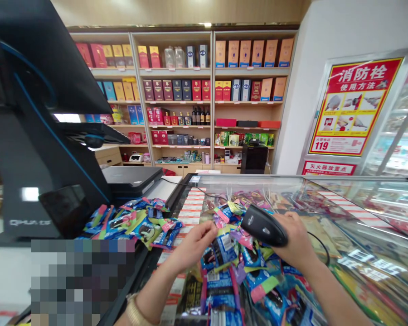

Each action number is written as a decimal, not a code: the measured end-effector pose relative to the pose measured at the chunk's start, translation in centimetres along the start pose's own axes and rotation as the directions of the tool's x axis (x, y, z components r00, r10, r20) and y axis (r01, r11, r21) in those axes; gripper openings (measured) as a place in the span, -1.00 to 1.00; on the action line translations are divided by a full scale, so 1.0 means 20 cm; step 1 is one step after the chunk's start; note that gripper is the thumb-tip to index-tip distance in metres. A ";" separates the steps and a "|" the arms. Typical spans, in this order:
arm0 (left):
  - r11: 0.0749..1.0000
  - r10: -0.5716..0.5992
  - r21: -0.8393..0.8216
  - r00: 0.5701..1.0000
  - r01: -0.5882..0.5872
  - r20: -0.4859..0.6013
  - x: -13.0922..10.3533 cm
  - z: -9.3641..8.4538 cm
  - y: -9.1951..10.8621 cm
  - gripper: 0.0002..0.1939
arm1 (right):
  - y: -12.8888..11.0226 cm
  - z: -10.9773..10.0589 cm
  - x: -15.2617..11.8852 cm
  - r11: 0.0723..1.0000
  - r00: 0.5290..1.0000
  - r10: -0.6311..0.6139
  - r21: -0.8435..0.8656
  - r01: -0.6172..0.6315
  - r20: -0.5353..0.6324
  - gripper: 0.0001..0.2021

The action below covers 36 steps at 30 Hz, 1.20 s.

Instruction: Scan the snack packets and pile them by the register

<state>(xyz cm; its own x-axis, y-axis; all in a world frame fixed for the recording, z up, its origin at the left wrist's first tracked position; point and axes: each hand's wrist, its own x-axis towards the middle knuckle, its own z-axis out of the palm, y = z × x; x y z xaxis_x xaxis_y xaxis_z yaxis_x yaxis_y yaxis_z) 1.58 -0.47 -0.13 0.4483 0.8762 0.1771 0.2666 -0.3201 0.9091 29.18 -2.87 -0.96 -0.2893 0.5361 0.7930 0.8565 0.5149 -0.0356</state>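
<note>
In the head view my right hand (295, 240) is wrapped round a black barcode scanner (263, 225), its head pointing left and down. My left hand (199, 240) is closed at the top corner of a blue snack packet (223, 248) whose white barcode label faces up. The fingertips seem pinched on that packet; the exact grip is partly hidden. Around and below both hands lies a heap of similar blue, pink and green packets (265, 285) on the glass-topped counter (347, 253). A second pile of such packets (143, 222) lies to the left of my left hand.
A dark point-of-sale terminal (37, 136) stands at the left, beside a flat black box (132, 176). The scanner's cable (321, 244) loops behind my right hand. Shelves of boxes and bottles (177, 90) line the back wall. A red sign (357, 104) hangs at right.
</note>
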 end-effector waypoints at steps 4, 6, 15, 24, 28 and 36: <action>0.975 -0.078 -0.223 0.949 0.008 -0.307 0.03 -0.01 -0.04 -0.57 | -0.02 -0.02 0.01 0.999 0.999 -0.049 0.007 0.049 -0.017 -0.87; 0.979 -0.082 -0.205 0.912 -0.002 -0.403 0.04 -0.02 -0.06 -0.56 | -0.04 -0.03 0.02 0.996 0.997 -0.079 0.042 0.079 0.002 -0.91; 0.998 0.041 0.067 0.867 -0.008 -0.497 0.05 -0.06 -0.07 -0.58 | -0.14 -0.05 0.03 0.979 0.975 -0.163 0.150 0.140 0.149 -0.91; 0.996 0.073 0.086 0.887 -0.037 -0.456 0.04 -0.05 -0.05 -0.62 | -0.17 -0.05 0.03 0.977 0.969 -0.156 0.176 0.123 0.191 -0.96; 0.996 0.059 0.081 0.888 -0.024 -0.456 0.04 -0.05 -0.05 -0.62 | -0.17 -0.04 0.03 0.981 0.965 -0.149 0.158 0.116 0.215 -0.96; 0.991 0.095 0.130 0.867 -0.036 -0.489 0.06 -0.06 -0.08 -0.63 | -0.14 -0.04 0.02 0.981 0.967 -0.170 0.129 0.147 0.189 -0.93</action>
<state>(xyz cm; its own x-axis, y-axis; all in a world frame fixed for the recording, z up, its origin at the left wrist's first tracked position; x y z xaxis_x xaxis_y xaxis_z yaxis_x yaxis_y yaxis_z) 0.76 1.49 -0.93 -0.0031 0.9054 0.4245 0.3591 -0.3952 0.8455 26.94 -4.64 -0.03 -0.5063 0.5575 0.6579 0.7421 0.6703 0.0030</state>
